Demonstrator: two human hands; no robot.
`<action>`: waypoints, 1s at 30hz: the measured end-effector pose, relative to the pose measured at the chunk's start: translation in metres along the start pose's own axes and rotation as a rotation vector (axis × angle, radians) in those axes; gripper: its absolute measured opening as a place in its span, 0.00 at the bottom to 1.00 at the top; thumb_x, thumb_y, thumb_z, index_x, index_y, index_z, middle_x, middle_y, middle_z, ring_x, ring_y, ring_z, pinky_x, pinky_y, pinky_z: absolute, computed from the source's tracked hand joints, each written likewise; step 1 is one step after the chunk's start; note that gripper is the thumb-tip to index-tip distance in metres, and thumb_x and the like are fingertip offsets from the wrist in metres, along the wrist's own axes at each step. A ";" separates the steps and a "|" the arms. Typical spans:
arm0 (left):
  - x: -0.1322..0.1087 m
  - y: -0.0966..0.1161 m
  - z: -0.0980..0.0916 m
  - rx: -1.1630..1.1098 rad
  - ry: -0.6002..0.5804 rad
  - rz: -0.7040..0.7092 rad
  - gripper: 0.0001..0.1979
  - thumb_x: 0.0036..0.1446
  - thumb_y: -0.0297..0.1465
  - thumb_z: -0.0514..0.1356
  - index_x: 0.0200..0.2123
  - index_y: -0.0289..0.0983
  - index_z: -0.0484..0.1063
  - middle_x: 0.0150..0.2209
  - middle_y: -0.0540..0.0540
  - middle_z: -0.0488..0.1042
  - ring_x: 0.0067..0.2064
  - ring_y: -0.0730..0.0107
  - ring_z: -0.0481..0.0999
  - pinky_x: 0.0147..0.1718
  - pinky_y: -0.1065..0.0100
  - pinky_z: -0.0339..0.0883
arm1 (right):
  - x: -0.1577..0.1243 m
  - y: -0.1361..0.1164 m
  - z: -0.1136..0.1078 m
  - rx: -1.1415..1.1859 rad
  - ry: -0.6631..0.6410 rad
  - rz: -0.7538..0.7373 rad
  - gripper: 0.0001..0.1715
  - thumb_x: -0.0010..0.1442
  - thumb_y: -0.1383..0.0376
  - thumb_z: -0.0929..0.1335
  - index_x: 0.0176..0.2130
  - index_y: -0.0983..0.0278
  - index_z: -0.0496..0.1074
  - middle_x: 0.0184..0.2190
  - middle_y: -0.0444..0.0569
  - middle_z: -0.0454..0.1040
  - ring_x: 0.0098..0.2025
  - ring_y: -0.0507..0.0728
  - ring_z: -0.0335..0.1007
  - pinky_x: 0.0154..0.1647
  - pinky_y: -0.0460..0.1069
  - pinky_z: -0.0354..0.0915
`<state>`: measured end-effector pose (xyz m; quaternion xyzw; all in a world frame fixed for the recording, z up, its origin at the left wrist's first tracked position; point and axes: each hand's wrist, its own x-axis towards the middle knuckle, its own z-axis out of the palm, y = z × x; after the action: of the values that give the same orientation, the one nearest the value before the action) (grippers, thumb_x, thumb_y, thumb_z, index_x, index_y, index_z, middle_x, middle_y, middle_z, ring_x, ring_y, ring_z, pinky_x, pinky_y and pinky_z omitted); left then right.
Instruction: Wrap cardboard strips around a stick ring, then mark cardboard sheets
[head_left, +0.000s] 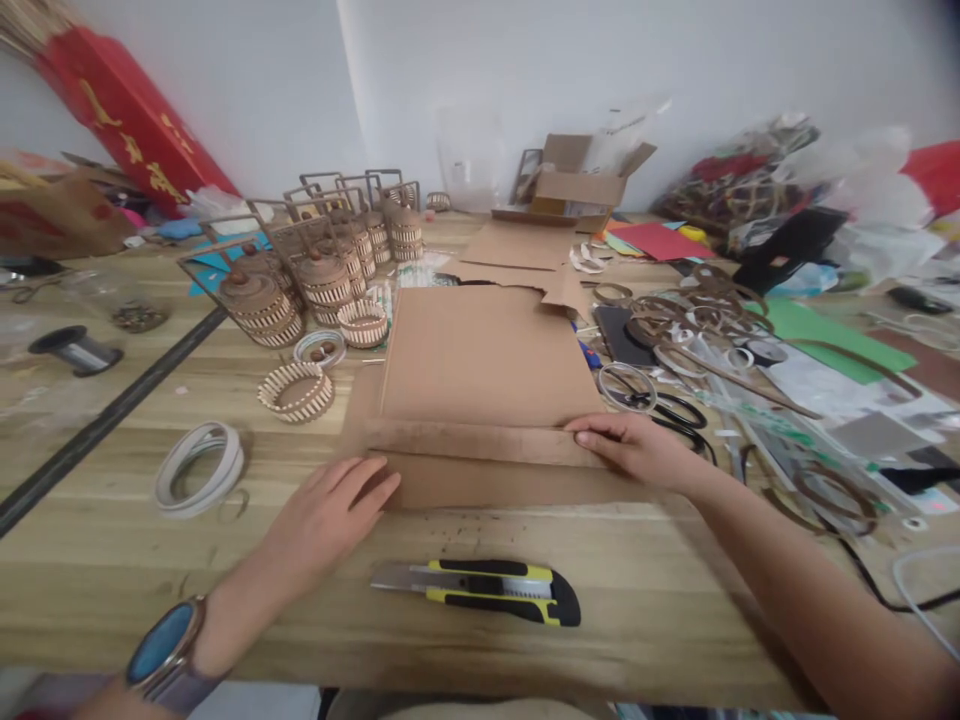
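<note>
A sheet of brown cardboard (487, 350) lies flat before me, over another cardboard piece (465, 487) that shows along its near side. Across the near side runs a long flat brown strip (465, 442). My right hand (637, 452) pinches the strip's right end between thumb and fingers. My left hand (334, 505) rests by the strip's left end, fingers stretched out and touching the cardboard's near left corner. Nearer to me lies a yellow and black utility knife (495, 590), its blade out and pointing left.
Left stand lidded slatted baskets (330, 270) with tall handles, a slatted ring (296, 392), tape rolls (199, 468) and a wire spool (75, 348). Right are scissors (679, 412), brown strip coils (697, 310) and green paper (840, 335). An opened cardboard box (577, 190) stands behind.
</note>
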<state>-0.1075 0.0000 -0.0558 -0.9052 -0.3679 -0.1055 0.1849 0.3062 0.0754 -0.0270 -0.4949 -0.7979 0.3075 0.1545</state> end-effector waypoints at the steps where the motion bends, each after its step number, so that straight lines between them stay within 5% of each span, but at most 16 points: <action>1: -0.004 -0.003 0.001 0.009 0.000 -0.020 0.18 0.69 0.26 0.48 0.53 0.36 0.74 0.53 0.37 0.76 0.50 0.54 0.75 0.45 0.56 0.72 | -0.001 0.002 0.000 0.001 -0.004 -0.002 0.36 0.63 0.39 0.60 0.46 0.63 0.79 0.43 0.53 0.82 0.44 0.63 0.77 0.48 0.56 0.69; 7: -0.016 -0.012 -0.007 -0.053 -0.066 -0.138 0.20 0.66 0.25 0.50 0.57 0.39 0.72 0.60 0.35 0.69 0.58 0.49 0.72 0.50 0.50 0.70 | -0.006 0.012 0.000 0.007 -0.025 -0.050 0.30 0.65 0.44 0.62 0.45 0.63 0.80 0.43 0.54 0.82 0.44 0.61 0.77 0.48 0.55 0.69; 11: -0.001 -0.013 -0.018 -0.200 -0.049 -0.118 0.20 0.68 0.30 0.51 0.60 0.35 0.69 0.66 0.35 0.62 0.65 0.49 0.64 0.58 0.49 0.66 | -0.008 0.015 0.006 -0.038 0.009 -0.143 0.24 0.68 0.50 0.62 0.46 0.62 0.79 0.43 0.53 0.81 0.45 0.60 0.76 0.48 0.54 0.68; 20: 0.033 -0.023 0.016 -0.389 -0.079 -0.008 0.16 0.70 0.29 0.53 0.56 0.40 0.74 0.53 0.42 0.77 0.51 0.61 0.73 0.49 0.58 0.74 | -0.022 0.014 0.020 -0.124 0.207 -0.184 0.21 0.66 0.52 0.66 0.49 0.59 0.80 0.37 0.53 0.77 0.42 0.60 0.74 0.44 0.56 0.71; 30: 0.027 -0.025 0.012 -0.435 -0.020 0.045 0.17 0.71 0.28 0.50 0.53 0.38 0.76 0.54 0.43 0.77 0.51 0.64 0.72 0.49 0.61 0.75 | -0.051 0.023 0.017 -0.222 0.191 -0.195 0.21 0.67 0.56 0.65 0.55 0.59 0.77 0.48 0.57 0.76 0.52 0.62 0.72 0.52 0.58 0.71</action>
<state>-0.1051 0.0384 -0.0518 -0.9326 -0.3182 -0.1696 -0.0162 0.3366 0.0322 -0.0517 -0.4564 -0.8528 0.1525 0.2031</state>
